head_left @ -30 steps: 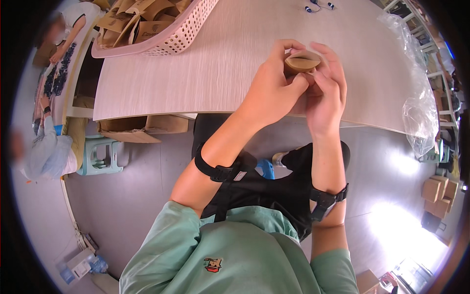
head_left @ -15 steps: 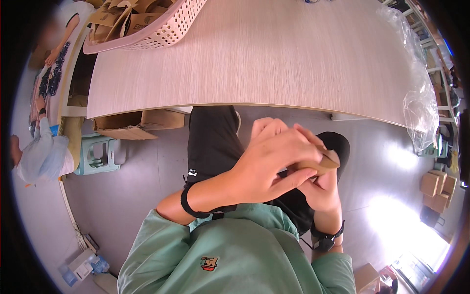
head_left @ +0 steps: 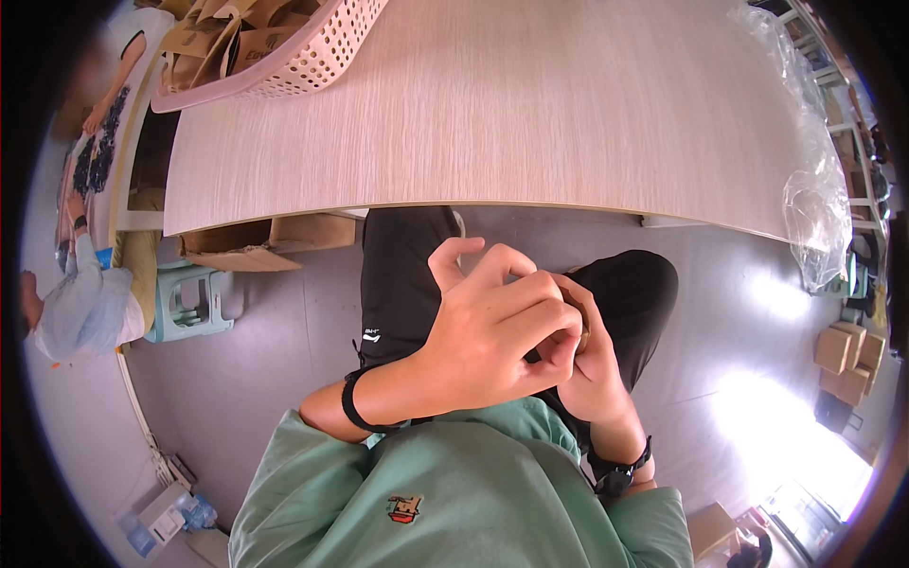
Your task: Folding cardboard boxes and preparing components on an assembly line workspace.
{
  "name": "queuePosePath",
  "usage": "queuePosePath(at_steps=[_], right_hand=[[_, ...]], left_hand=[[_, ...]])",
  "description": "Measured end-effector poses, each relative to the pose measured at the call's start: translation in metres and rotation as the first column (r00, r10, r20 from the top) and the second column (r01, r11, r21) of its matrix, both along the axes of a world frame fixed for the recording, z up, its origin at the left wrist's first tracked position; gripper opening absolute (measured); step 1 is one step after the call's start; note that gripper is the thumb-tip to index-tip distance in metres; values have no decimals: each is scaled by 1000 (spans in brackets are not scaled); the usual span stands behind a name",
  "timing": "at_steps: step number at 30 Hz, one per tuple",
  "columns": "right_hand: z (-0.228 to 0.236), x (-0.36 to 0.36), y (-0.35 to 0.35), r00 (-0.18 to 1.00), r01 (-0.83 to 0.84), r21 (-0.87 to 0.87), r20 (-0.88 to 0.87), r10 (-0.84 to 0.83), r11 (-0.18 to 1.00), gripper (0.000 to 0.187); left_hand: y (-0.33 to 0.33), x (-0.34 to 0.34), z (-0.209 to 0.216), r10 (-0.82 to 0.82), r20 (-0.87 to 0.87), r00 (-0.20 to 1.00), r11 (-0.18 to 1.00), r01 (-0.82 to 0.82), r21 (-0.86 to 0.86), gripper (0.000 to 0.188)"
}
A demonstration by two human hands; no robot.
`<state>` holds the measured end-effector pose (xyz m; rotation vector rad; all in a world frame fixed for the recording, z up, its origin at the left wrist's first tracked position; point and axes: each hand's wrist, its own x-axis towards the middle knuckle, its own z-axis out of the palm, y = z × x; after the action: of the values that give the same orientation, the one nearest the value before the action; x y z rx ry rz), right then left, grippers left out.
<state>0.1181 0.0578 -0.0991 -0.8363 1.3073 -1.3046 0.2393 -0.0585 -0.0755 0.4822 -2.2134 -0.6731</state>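
Above my lap, just off the table's near edge, my two hands meet around a small folded piece of brown cardboard (head_left: 582, 339). Only a sliver of it shows between the fingers. My right hand (head_left: 595, 374) is wrapped about its far side, with the fingertips hidden behind my left hand. My left hand (head_left: 497, 327) has its thumb and nearer fingers bent in against the piece, while an outer finger sticks up crooked. Both hands are closed. At the table's far left stands a pink perforated basket (head_left: 317, 66) holding several brown cardboard pieces (head_left: 260, 45).
The pale wood-grain table (head_left: 530, 114) spans the front. Clear plastic wrap (head_left: 816, 204) hangs over its right end. An open carton (head_left: 241, 248) lies under the left side, near a light green stool (head_left: 189, 301). Another person (head_left: 90, 293) sits at far left. Boxes (head_left: 843, 355) stand at right.
Both hands have turned and drawn closer round the brown cardboard piece, which now shows far less. The right hand has shifted left and slightly downward; an outer left finger has lifted.
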Motion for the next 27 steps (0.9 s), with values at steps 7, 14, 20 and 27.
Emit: queuePosePath(at_steps=[7, 14, 20, 27], right_hand=[[1, -1, 1, 985, -46, 42, -167, 53, 998, 47], [12, -20, 11, 938, -179, 156, 324, 121, 971, 56], [-1, -32, 19, 778, -453, 88, 524, 346, 887, 61], [-15, -25, 10, 613, -397, -58, 726, 312, 916, 63]], left_hand=[[0, -2, -3, -54, 35, 998, 994, 51, 94, 24], [-6, 10, -4, -90, 82, 993, 995, 87, 45, 25], [-19, 28, -10, -271, 304, 913, 931, 329, -157, 16], [-23, 29, -12, -241, 457, 856, 910, 363, -200, 18]])
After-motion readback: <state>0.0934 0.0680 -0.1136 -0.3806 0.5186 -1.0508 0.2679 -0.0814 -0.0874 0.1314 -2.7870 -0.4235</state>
